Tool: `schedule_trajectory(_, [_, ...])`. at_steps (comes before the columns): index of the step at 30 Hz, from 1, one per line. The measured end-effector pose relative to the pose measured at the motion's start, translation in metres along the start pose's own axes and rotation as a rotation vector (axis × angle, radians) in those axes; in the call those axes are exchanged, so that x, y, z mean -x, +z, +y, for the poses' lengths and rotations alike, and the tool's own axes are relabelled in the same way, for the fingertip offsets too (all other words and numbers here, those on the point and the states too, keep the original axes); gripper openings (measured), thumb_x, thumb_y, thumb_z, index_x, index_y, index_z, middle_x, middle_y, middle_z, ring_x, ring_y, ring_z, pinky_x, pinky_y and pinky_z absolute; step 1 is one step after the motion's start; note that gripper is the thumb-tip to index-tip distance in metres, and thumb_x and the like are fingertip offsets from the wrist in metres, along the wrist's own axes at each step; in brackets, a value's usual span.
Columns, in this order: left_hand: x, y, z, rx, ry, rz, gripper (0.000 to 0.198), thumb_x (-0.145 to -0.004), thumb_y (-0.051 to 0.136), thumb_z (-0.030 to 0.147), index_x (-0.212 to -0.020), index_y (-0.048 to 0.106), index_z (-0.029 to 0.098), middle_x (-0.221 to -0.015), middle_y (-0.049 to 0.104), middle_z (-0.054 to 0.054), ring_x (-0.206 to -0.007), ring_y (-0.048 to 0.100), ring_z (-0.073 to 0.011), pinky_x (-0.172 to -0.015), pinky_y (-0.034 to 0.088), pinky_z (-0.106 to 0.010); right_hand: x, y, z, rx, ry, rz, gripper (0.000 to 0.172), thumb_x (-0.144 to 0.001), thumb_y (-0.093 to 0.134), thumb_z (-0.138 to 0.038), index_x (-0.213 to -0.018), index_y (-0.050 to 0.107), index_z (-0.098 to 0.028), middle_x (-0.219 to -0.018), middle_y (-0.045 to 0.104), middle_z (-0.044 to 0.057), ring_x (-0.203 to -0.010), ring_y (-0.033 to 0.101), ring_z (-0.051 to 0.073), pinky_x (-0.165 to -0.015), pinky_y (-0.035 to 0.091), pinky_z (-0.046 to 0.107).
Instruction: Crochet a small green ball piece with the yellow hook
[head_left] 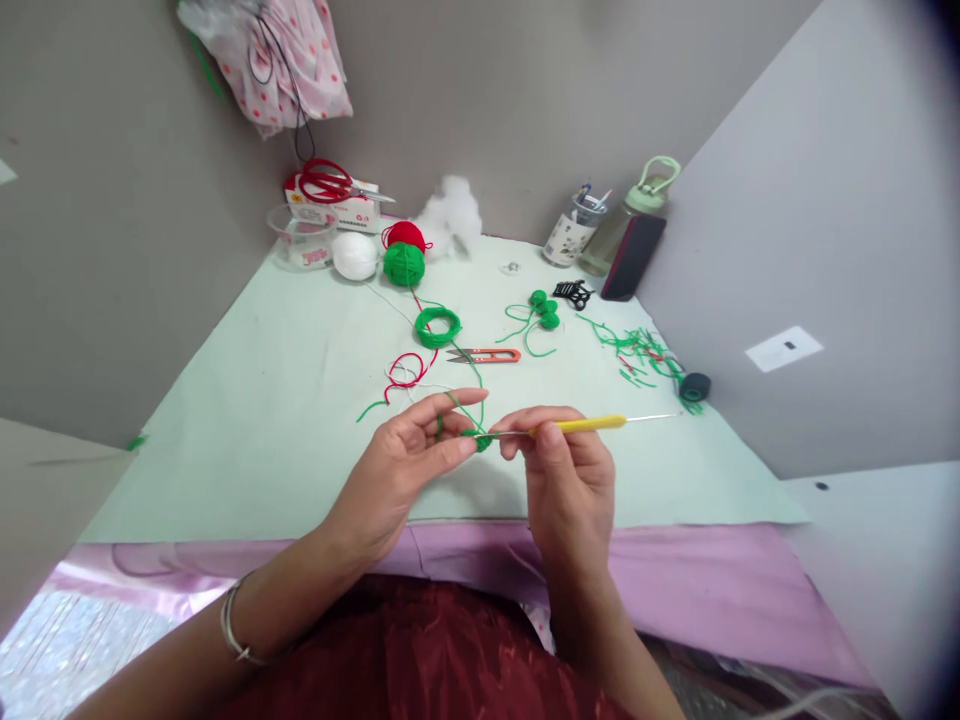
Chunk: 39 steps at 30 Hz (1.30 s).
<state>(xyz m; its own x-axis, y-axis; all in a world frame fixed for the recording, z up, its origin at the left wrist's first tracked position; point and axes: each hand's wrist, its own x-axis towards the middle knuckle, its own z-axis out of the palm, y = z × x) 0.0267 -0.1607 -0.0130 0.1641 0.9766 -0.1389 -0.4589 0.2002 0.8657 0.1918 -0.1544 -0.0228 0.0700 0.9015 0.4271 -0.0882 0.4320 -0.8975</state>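
My left hand [409, 455] pinches a small green crochet piece [480, 440] between thumb and fingers, with green yarn running over its raised index finger. My right hand [566, 470] grips a crochet hook [589, 425] by its yellow handle. The hook's thin metal shaft points left and meets the green piece; its tip is hidden there. A second metal end sticks out to the right. From the left hand the green strand leads up past the thread snips [495, 355] toward a loose ring of green yarn [438, 327].
Behind lie green [403, 265], red [406, 236] and white [355, 256] yarn balls, white stuffing [450, 215] and red scissors [330, 182] on a box. At right are small green balls [544, 308], yarn scraps [637, 345], a black roll [695, 387], a phone [634, 257] and a bottle [619, 225].
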Motion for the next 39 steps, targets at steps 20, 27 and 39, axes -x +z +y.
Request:
schedule_trajectory(20, [-0.006, -0.003, -0.001, 0.247, -0.175, -0.035, 0.043, -0.078, 0.092, 0.027, -0.119, 0.083, 0.022, -0.087, 0.072, -0.001, -0.085, 0.062, -0.0137, -0.089, 0.047, -0.028, 0.010, 0.001, 0.002, 0.336, -0.339, 0.015, 0.027, -0.103, 0.059, -0.011, -0.112, 0.078, -0.027, -0.093, 0.076, 0.003, -0.079, 0.069, 0.016, -0.069, 0.059, 0.032])
schedule_trajectory(27, [-0.002, 0.001, -0.001, 0.074, -0.032, -0.032, 0.039, -0.084, 0.089, 0.024, -0.121, 0.083, 0.032, -0.089, 0.069, 0.003, -0.089, 0.059, -0.0106, -0.090, 0.044, -0.023, 0.001, 0.006, 0.000, 0.140, -0.168, -0.038, 0.021, -0.104, 0.061, -0.017, -0.104, 0.079, -0.026, -0.093, 0.078, 0.002, -0.075, 0.067, 0.014, -0.066, 0.057, 0.029])
schedule_trajectory(39, [-0.007, -0.003, -0.003, 0.201, -0.110, -0.018, 0.033, -0.080, 0.091, 0.026, -0.112, 0.087, 0.026, -0.090, 0.070, 0.001, -0.087, 0.061, -0.0116, -0.091, 0.047, -0.026, 0.005, 0.001, 0.000, 0.168, -0.168, 0.066, 0.021, -0.105, 0.059, -0.018, -0.103, 0.079, -0.026, -0.085, 0.074, 0.002, -0.068, 0.064, 0.014, -0.062, 0.054, 0.031])
